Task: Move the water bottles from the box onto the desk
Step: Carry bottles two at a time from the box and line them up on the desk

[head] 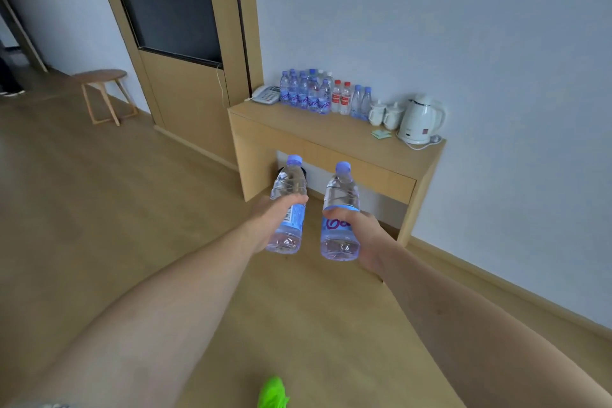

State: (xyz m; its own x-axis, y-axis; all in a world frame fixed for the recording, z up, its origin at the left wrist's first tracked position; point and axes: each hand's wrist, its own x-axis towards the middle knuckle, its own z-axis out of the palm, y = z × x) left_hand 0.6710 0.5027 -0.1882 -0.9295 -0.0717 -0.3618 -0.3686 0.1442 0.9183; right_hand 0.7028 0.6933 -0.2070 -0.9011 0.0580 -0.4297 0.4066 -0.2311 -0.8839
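Note:
My left hand (270,219) grips a clear water bottle (287,189) with a blue cap and blue label, held upright in front of me. My right hand (369,235) grips a second, matching bottle (341,189) just to its right. Both bottles hang in the air over the floor, short of the wooden desk (318,132) against the wall. On the desk's back left stands a cluster of several blue-capped bottles (306,91), two red-capped bottles (341,98) and two more blue ones (361,103). The box is not in view.
On the desk also sit a white telephone (266,94), two white mugs (385,114), a white kettle (419,119) with its cord, and a small green packet (381,133). A round wooden stool (101,89) stands far left. A green shoe tip (273,392) shows below.

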